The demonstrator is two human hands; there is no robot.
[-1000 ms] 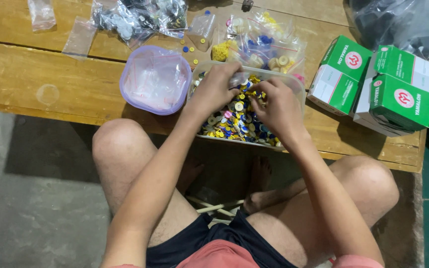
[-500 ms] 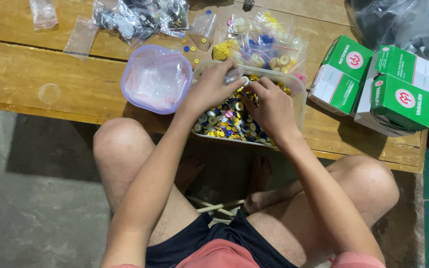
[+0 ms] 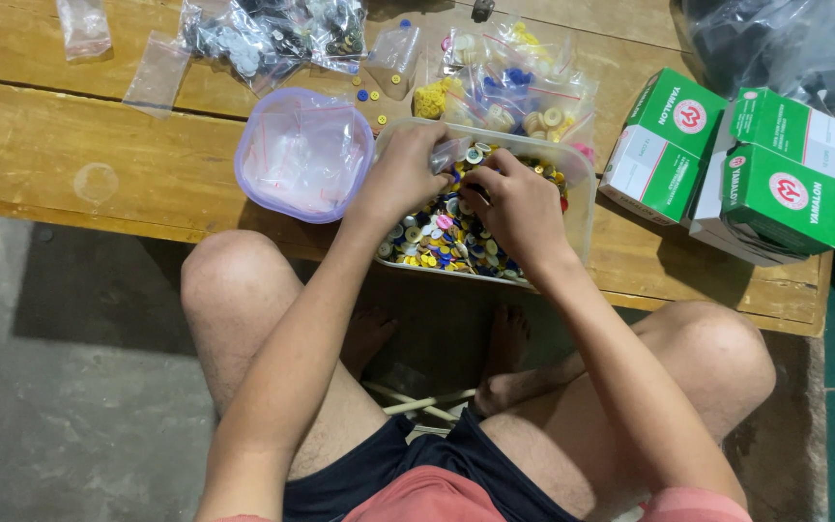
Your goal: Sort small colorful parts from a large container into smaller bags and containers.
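A clear plastic tub (image 3: 580,198) full of small coloured buttons (image 3: 442,246) sits at the near edge of a wooden table (image 3: 99,116). My left hand (image 3: 400,176) hovers over the tub's far left corner and pinches a small clear zip bag (image 3: 448,155). My right hand (image 3: 519,208) is just right of it, above the pile. Its fingertips are pinched together at the bag's mouth, apparently on a button too small to make out.
A purple bowl (image 3: 302,155) of empty zip bags stands left of the tub. Filled bags of sorted buttons (image 3: 524,97) lie behind it. Green and white cartons (image 3: 775,184) are stacked at the right. My bare knees are below the table edge.
Both hands have drawn together toward the tub's far left part. My right hand rose from the pile to the bag held by my left hand.
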